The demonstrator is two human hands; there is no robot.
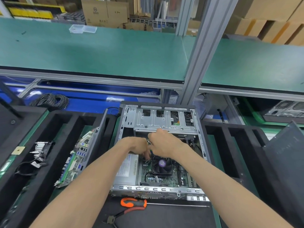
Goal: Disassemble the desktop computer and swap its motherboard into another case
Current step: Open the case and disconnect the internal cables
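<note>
An open desktop case lies on its side in front of me, with a green motherboard inside and a black CPU fan on it. Both hands reach into the case just above the fan. My left hand has its fingers curled down onto cables or a connector by the board's upper edge. My right hand is curled over the same bundle of thin wires, close against the left; what it holds is hidden. A silver power supply fills the case's left side.
A second motherboard leans in a black foam slot at left. Loose cables and connectors lie further left. An orange-handled screwdriver and pliers lie before the case. A dark panel stands at right.
</note>
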